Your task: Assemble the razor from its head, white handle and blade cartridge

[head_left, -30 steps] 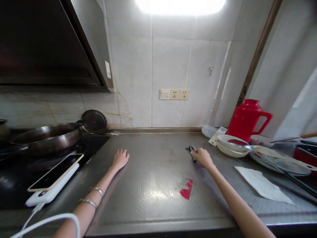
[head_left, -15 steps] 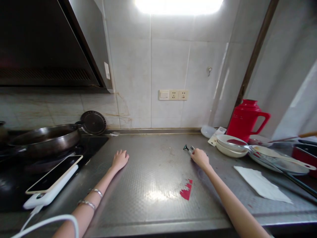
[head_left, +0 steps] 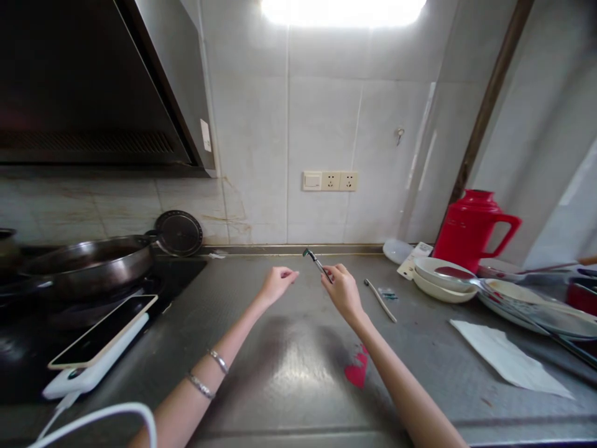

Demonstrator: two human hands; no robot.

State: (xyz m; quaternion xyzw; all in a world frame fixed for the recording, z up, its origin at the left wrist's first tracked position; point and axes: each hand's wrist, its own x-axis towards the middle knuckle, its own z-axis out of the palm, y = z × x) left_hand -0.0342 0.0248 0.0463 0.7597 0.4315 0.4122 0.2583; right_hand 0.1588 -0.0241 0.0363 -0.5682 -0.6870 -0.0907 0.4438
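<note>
My right hand [head_left: 342,289] grips a razor [head_left: 318,264] by its handle, head pointing up and left, above the metal counter [head_left: 280,398]. To its left hovers my left hand [head_left: 276,284], fingers half curled and apart from the razor, with nothing visible in them. Right of my right hand, a thin pale stick with a dark end [head_left: 381,301] lies on the counter. Beside that stick is a small clear and teal piece [head_left: 388,294], too small to name. A red heart-shaped patch [head_left: 356,372] shows near my right forearm, which partly covers it.
On the left are a pan [head_left: 93,264] on the stove, a phone [head_left: 105,330] and a white power bank [head_left: 96,367] with a cable. At right stand a red thermos [head_left: 469,227], stacked bowls [head_left: 441,286], a plate [head_left: 527,311] and a white paper sheet [head_left: 510,361].
My right hand has lifted the razor and brought it left, uncovering the pale stick and the teal piece. My left hand has risen off the counter and moved right, towards the razor.
</note>
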